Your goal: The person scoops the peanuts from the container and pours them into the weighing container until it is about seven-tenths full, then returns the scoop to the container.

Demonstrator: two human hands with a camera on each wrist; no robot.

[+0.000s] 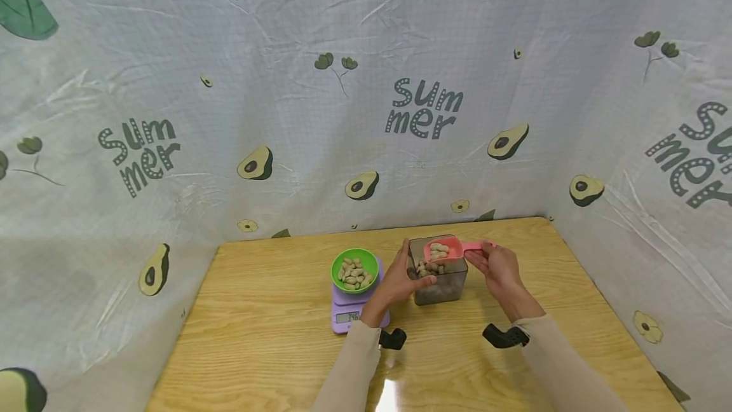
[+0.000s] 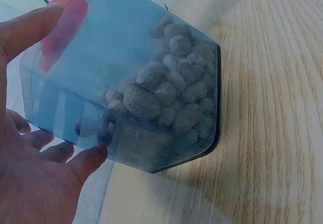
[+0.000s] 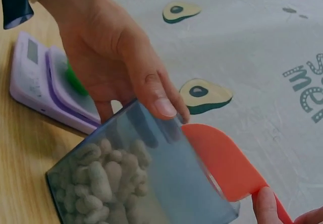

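A pink-red scoop (image 1: 455, 248) with several peanuts in it is over the mouth of a see-through grey box (image 1: 440, 291). My right hand (image 1: 503, 273) pinches the scoop's handle at the right. My left hand (image 1: 398, 277) grips the box by its left side, thumb on the near wall and fingers along the other face. Through the box wall, a heap of peanuts (image 2: 166, 90) shows at the bottom. In the right wrist view, the scoop (image 3: 227, 158) overlaps the box's upper edge, its load hidden.
Left of the box, a green bowl (image 1: 336, 266) of peanuts sits on a purple kitchen scale (image 1: 339, 310) with a lit display, partly behind my left forearm. Everything stands on a wooden table (image 1: 257, 323), with a printed white sheet (image 1: 309, 145) hanging behind.
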